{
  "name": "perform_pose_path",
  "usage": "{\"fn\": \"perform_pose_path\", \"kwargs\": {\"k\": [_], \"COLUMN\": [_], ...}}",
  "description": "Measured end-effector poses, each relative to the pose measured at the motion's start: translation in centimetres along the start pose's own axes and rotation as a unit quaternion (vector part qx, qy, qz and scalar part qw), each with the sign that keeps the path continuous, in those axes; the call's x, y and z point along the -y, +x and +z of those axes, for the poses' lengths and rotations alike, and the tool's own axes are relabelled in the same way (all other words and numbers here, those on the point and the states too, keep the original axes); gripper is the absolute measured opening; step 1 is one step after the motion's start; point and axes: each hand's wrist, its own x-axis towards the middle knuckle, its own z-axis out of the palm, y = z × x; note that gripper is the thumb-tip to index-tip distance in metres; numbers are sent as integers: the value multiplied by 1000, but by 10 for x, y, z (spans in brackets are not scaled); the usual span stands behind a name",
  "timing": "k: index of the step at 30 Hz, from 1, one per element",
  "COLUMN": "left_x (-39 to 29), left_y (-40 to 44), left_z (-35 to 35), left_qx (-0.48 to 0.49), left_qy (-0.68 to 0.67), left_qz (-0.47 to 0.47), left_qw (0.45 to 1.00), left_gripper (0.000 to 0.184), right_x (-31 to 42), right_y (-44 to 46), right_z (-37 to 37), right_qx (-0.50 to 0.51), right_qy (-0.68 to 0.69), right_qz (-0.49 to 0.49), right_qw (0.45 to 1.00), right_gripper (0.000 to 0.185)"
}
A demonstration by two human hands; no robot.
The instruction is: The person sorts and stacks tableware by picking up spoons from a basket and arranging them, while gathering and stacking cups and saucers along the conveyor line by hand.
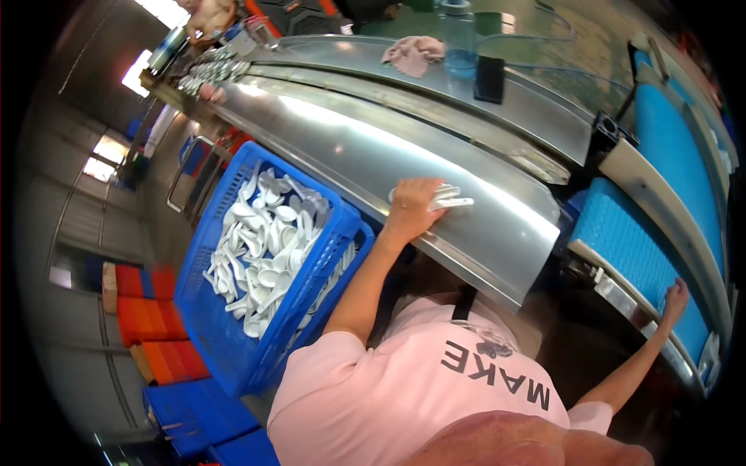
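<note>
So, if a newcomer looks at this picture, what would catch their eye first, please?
Probably the blue crate with its jumble of white spoons, on the left beside the metal table. Near the middle, the left hand holds a few white utensils at that table's near edge. On the right, the bright blue conveyor belt stands out, with the right hand over it.

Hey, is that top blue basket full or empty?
Neither, it's partly filled: white spoons lie heaped in the top blue basket, some of its inside left bare.
</note>
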Motion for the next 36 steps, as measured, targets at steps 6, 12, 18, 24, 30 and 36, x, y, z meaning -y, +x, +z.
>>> {"fn": "perform_pose_path", "kwargs": {"k": [6,12,18,24,30,36], "left_x": [-3,0,2,4,-3,6], "left_y": [5,6,-8,-10,-6,-7], "left_z": [-1,2,13,18,13,16], "left_qx": [-19,-12,-20,14,35,33], "left_qy": [8,2,59,44,50,55], "left_qz": [-28,-37,-34,-91,-80,-57], "left_qw": [999,999,997,995,995,996], "left_gripper": [47,37,28,31,31,33], "right_x": [-42,-85,-43,37,43,51], "right_y": [-4,9,-8,-43,-44,-47], "right_z": [4,24,23,-6,-9,-14], "right_qx": [-41,-118,-134,-176,-165,-131], "right_qy": [-97,-118,-94,-82,-91,-92], "right_qz": [28,-40,-4,121,126,155], "right_qw": [994,985,986,974,974,975], "right_gripper": [29,27,30,18,17,18]}}
